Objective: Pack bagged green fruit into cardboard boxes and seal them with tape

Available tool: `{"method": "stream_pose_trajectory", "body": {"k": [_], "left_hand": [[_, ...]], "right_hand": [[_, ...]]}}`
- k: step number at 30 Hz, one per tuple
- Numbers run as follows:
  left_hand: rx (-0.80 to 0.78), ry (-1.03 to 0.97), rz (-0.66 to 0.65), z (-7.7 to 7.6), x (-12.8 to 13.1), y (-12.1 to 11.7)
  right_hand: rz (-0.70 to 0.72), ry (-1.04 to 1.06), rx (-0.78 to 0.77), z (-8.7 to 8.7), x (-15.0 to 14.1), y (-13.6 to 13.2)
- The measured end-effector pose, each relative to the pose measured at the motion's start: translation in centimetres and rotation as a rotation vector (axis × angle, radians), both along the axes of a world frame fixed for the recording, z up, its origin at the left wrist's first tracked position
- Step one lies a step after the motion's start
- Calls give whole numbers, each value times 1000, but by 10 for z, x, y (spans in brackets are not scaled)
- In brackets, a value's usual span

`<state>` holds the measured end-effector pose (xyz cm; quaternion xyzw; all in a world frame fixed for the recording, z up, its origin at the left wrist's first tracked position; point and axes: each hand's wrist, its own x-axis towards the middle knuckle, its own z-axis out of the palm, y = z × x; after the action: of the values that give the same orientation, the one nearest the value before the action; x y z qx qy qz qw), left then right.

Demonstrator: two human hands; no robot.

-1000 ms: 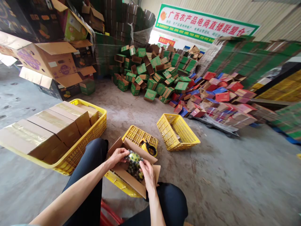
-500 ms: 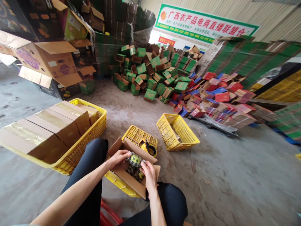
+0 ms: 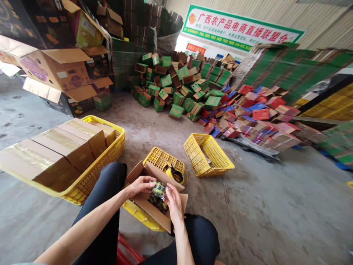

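Observation:
Between my knees an open cardboard box [image 3: 149,213] rests on an upturned yellow crate [image 3: 138,214]. Above its opening I hold a small clear plastic packet [image 3: 159,189] with yellow-green and dark contents. My left hand [image 3: 142,186] pinches the packet's left end, and my right hand [image 3: 173,198] pinches its right end. Similar dark and yellowish packets [image 3: 157,202] lie inside the box, partly hidden by the one I hold. What exactly is in the packet I cannot make out. A yellow and black tape dispenser [image 3: 174,172] lies just behind the box on the crate.
At my left stands a long yellow basket [image 3: 82,191] with several taped cardboard boxes [image 3: 60,143]. A smaller yellow basket [image 3: 206,154] is on the floor ahead. Farther back are heaps of green boxes [image 3: 176,92] and red and blue boxes [image 3: 256,114], with stacked cartons [image 3: 60,70] at left.
The packet has turned slightly and its yellow-green face shows less. My right hand has shifted up a little, its fingers closing further over the packet's end.

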<state>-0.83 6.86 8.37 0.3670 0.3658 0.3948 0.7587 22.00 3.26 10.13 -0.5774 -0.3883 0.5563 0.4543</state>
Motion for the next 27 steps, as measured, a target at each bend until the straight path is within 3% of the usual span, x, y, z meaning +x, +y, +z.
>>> {"method": "stream_pose_trajectory", "body": {"k": [4,12,21,27], "left_hand": [[-12,55,26,4,0,-1],[10,70,-2,4,0,-2],[-85,85,88,2,1,2],[-75,80,68,1,2,3]], "right_hand": [[49,-4,25,-3,2,0],[-5,-12,73,-15,9,6],[-15,31,86,-13,8,4],[-31,34,82,-14,6,4]]}}
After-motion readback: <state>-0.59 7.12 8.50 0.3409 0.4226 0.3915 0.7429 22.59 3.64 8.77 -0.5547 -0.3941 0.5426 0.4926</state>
